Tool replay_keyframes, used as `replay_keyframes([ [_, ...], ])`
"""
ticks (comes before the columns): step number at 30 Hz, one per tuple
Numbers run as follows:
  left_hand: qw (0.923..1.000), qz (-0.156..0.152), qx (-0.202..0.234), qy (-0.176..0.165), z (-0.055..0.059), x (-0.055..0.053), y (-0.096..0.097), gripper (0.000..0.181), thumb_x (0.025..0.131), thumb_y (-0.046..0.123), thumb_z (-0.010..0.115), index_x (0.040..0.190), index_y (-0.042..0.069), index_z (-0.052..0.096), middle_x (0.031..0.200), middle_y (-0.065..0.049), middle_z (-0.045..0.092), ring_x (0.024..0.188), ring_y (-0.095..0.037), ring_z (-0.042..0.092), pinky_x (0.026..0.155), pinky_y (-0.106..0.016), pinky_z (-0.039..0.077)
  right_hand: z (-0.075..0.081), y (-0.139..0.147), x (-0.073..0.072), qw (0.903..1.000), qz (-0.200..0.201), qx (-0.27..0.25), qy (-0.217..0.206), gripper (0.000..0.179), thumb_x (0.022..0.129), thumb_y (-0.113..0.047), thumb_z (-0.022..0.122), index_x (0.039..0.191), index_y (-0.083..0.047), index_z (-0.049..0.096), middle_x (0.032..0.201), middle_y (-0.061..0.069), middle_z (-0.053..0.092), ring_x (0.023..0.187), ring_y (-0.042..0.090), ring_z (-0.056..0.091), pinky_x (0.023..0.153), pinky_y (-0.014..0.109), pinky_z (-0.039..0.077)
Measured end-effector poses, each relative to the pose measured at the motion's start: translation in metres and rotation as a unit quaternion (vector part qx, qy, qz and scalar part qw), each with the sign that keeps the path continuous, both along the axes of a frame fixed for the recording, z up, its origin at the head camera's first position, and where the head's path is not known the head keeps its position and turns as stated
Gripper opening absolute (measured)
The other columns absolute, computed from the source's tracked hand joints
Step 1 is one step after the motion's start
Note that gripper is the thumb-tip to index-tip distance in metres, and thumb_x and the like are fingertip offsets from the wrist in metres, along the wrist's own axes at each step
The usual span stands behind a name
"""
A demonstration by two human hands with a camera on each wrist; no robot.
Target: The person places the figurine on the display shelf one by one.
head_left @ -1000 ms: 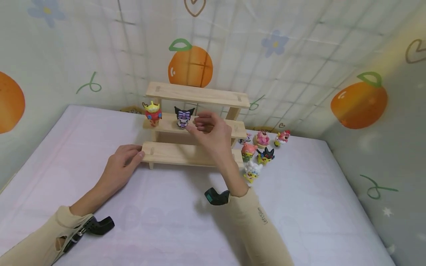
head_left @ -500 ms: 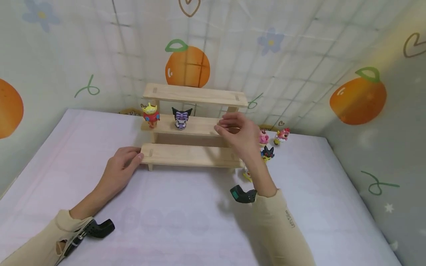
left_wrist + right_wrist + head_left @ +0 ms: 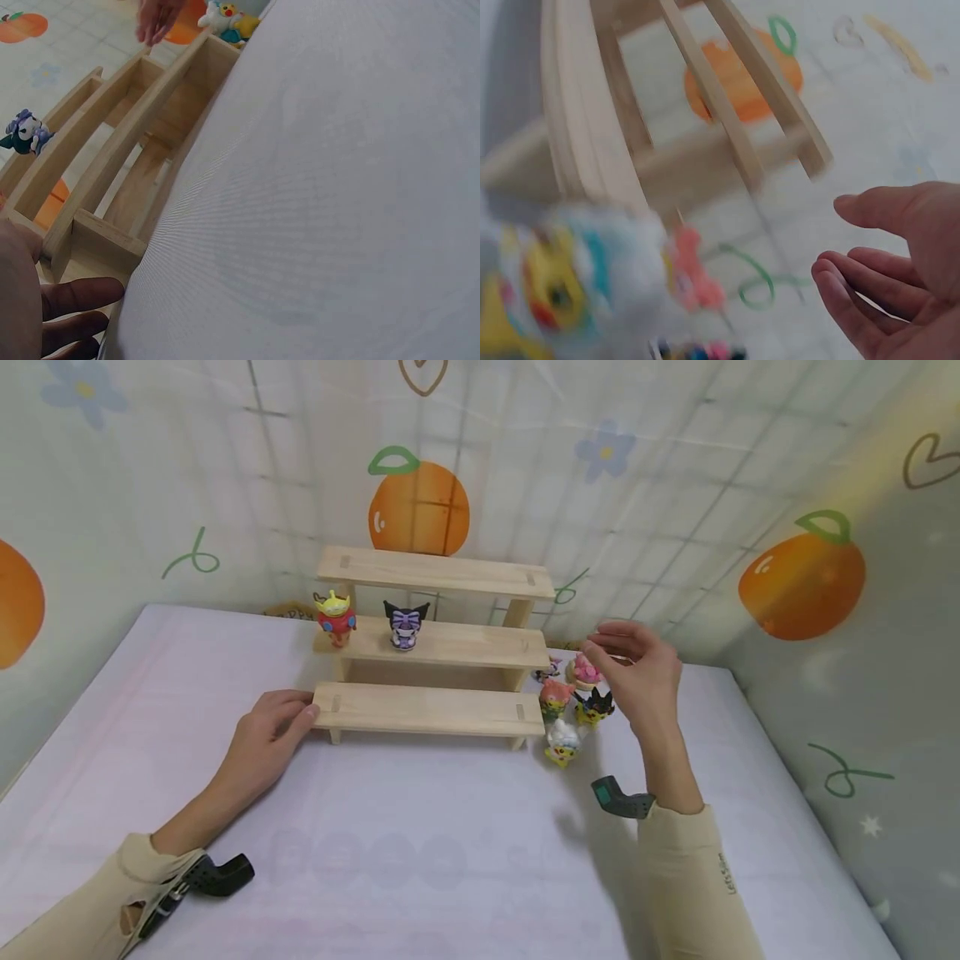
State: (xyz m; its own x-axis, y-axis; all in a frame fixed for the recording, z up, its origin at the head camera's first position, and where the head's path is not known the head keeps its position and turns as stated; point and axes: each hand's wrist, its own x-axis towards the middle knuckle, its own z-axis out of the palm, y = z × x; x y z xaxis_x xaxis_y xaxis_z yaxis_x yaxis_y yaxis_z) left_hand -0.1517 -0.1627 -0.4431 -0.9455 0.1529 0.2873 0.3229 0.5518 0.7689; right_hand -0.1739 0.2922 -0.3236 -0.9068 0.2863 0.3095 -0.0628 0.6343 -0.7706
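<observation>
Tight spacing calls for a narrow pinch

The right hand [image 3: 637,675] hovers just right of a pink figure [image 3: 585,672], holding nothing, thumb and fingers apart. The left hand [image 3: 266,735] touches the left end of the lowest shelf [image 3: 427,710] of a wooden stand [image 3: 450,645], fingers straight; light contact there is probably enough to keep it steady. A yellow-topped figure [image 3: 337,622] and a black-eared purple figure [image 3: 406,627] stand apart on the middle shelf's left half. Right of the stand, on the table [image 3: 420,893], a white-topped figure [image 3: 562,743] is nearest, a coral figure [image 3: 556,697] and a dark-eared figure [image 3: 594,707] just beyond. So close a group likely wants fingertips from above and a straight lift, forearm well clear of the near ones
</observation>
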Motion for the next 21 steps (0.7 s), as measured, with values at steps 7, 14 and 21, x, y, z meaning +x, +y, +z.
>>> replay_keyframes([
  [7, 0.9999, 0.002, -0.01, 0.0, -0.003, -0.001, -0.001, 0.039, 0.11, 0.03, 0.057, 0.114, -0.004, 0.076, 0.138, -0.02, 0.065, 0.139, -0.039, 0.052, 0.116, -0.062, 0.038, -0.001, 0.053, 0.005, 0.9909, -0.125, -0.048, -0.015, 0.045, 0.097, -0.04, 0.076, 0.134, -0.015, 0.069, 0.123, 0.002, 0.075, 0.104, 0.002, 0.065, 0.101, 0.022, 0.055],
  [14, 1.0, -0.001, -0.006, -0.002, -0.001, -0.001, -0.001, 0.038, 0.11, 0.029, 0.057, 0.116, -0.004, 0.076, 0.139, -0.02, 0.064, 0.139, -0.038, 0.052, 0.116, -0.061, 0.038, -0.01, 0.078, 0.0, 0.9776, -0.181, -0.108, -0.003, 0.045, 0.093, -0.035, 0.082, 0.132, -0.016, 0.071, 0.112, -0.008, 0.075, 0.1, 0.002, 0.067, 0.093, 0.017, 0.056],
  [21, 1.0, -0.001, 0.002, 0.0, 0.001, 0.0, 0.001, 0.037, 0.109, 0.028, 0.059, 0.115, -0.004, 0.077, 0.138, -0.02, 0.065, 0.138, -0.038, 0.052, 0.116, -0.061, 0.038, -0.03, 0.078, -0.009, 0.981, -0.179, -0.074, -0.014, 0.049, 0.095, -0.033, 0.08, 0.138, -0.014, 0.066, 0.133, 0.007, 0.074, 0.105, 0.005, 0.066, 0.095, 0.019, 0.056],
])
